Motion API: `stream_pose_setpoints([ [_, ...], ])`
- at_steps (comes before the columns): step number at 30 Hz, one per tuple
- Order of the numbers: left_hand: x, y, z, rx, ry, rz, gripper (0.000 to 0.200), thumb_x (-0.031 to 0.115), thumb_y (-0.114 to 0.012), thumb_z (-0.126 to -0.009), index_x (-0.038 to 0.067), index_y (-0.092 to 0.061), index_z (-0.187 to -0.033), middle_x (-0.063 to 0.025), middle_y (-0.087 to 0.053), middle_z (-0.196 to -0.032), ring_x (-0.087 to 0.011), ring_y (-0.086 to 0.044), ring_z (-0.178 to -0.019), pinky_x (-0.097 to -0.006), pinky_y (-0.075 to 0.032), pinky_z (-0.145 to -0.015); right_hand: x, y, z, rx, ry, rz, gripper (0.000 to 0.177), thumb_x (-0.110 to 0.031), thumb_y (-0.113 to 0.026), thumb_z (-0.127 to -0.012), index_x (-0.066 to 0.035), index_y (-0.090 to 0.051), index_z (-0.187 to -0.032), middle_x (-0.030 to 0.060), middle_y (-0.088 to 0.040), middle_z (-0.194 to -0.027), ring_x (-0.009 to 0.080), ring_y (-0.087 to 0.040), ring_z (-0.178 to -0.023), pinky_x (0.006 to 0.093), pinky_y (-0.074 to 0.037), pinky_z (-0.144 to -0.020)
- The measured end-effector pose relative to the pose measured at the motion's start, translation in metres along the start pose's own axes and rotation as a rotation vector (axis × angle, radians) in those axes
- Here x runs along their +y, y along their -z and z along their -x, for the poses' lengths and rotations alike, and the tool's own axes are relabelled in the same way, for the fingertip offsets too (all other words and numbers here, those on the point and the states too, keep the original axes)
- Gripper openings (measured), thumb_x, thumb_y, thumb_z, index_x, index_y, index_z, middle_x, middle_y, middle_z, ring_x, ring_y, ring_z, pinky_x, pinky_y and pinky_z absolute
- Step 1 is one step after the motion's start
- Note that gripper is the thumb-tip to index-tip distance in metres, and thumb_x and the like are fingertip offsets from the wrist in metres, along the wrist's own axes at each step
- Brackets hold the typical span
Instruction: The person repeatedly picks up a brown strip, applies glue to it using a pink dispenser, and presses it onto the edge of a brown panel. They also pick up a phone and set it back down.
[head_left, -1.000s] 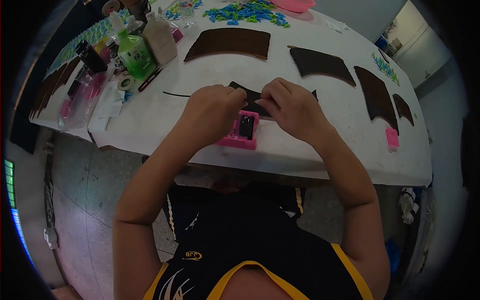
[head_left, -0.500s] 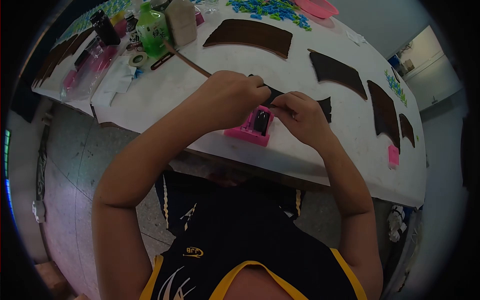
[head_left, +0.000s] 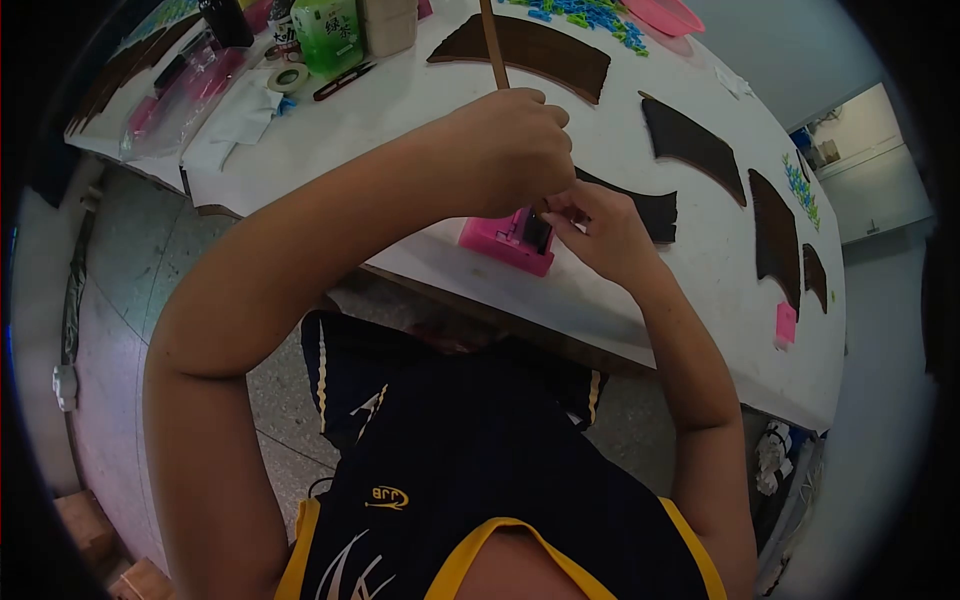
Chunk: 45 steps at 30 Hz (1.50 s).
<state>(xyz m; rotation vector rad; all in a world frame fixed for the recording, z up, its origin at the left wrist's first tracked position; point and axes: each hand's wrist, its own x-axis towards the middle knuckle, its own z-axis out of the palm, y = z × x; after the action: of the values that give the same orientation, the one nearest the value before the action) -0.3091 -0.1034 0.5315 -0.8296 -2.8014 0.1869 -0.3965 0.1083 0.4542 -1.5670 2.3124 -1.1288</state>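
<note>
A thin brown strip sticks up out of my closed left hand, which is held above a pink device near the table's front edge. The device has a dark part, half hidden below my left hand. Right beside it, my right hand has thumb and fingers pinched together. Something small and brown shows at those fingertips, too little to name. Behind both hands lies a dark curved piece, partly covered by them.
More dark curved pieces lie across the white table. Blue and green clips and a pink basket are at the back. A green bottle, tape roll and plastic bag stand or lie at left. A pink block is at right.
My left hand has risen and moved right, and the strip in it now points more upright. The view has shifted slightly. My right hand remains pinched beside the pink device.
</note>
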Motion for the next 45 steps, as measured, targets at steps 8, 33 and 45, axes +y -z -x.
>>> stream_pose_setpoints([
  [8, 0.001, -0.001, -0.003, 0.0, -0.021, -0.042, 0.01, 0.015, -0.076, -0.087, 0.015, -0.078, -0.077, -0.0012, -0.072, -0.081, -0.018, -0.067, -0.095, -0.0346, -0.051, -0.089, 0.01, -0.01, 0.001, 0.039, -0.023, 0.019, 0.015, -0.008, -0.079, -0.09, -0.004, -0.073, -0.103, 0.0085, -0.073, -0.088, 0.0213, -0.067, -0.072, 0.0336, -0.056, -0.067],
  [33, -0.008, -0.039, 0.023, 0.161, 0.01, 0.117, 0.009, 0.004, -0.073, -0.08, 0.011, -0.077, -0.082, -0.0026, -0.069, -0.08, -0.0217, -0.066, -0.09, -0.0369, -0.054, -0.083, 0.014, -0.01, 0.011, 0.077, 0.035, 0.014, 0.022, 0.004, -0.076, -0.089, -0.001, -0.071, -0.11, 0.0044, -0.071, -0.09, 0.0094, -0.062, -0.072, 0.0262, -0.053, -0.066],
  [45, 0.009, -0.092, 0.026, 0.422, 0.01, 0.297, 0.015, 0.008, -0.076, -0.076, 0.012, -0.078, -0.09, -0.0014, -0.067, -0.082, -0.0226, -0.064, -0.085, -0.0363, -0.056, -0.074, 0.019, 0.007, 0.03, 0.051, 0.107, 0.183, 0.017, -0.001, -0.074, -0.088, -0.008, -0.078, -0.103, 0.0066, -0.074, -0.09, 0.0218, -0.07, -0.077, 0.0337, -0.058, -0.066],
])
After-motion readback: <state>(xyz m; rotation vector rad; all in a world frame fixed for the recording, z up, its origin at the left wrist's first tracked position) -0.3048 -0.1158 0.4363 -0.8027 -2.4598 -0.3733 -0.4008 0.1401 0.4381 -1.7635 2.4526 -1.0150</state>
